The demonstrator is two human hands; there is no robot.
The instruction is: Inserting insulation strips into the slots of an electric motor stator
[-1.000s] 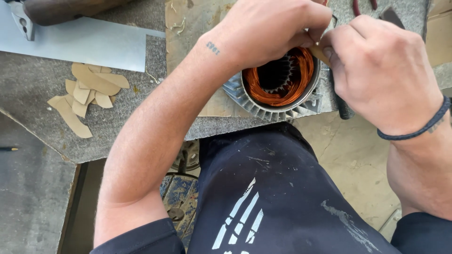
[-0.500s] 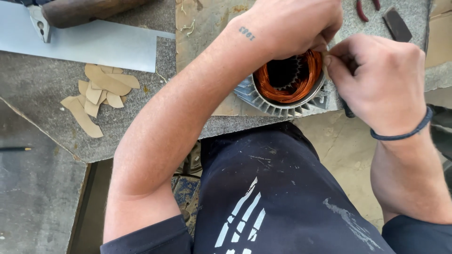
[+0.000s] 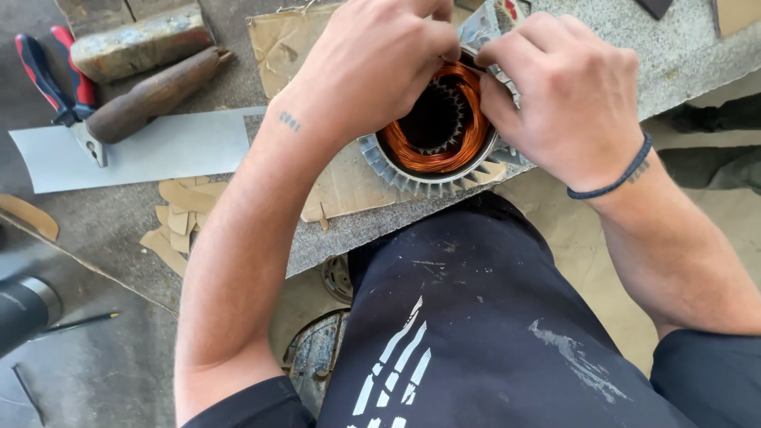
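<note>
While the two earlier views showed both hands bunched at the far right rim of the motor stator [image 3: 434, 150], the hands now sit at the top of the rim, and the view has shifted so that more of the bench to the left appears. The stator stays at the near edge of the stone bench [image 3: 682, 55], resting on a sheet of brown cardboard [image 3: 349, 186], with its copper winding [image 3: 468, 131] exposed. This suggests that work is moving round the winding slot by slot.

The left hand [image 3: 372, 67] is curled, fingertips pressed onto the upper rim. The right hand [image 3: 563, 95] is closed in a pinch at the same spot; what it grips cannot be told.

To the left lie a grey metal sheet [image 3: 166, 150], red-and-blue-handled pliers [image 3: 55, 67], a wooden-handled tool [image 3: 154, 95] and a pile of tan card strips [image 3: 178, 222]. A small red-and-white label [image 3: 507, 9] shows behind the hands; no other packages or signs are visible.
</note>
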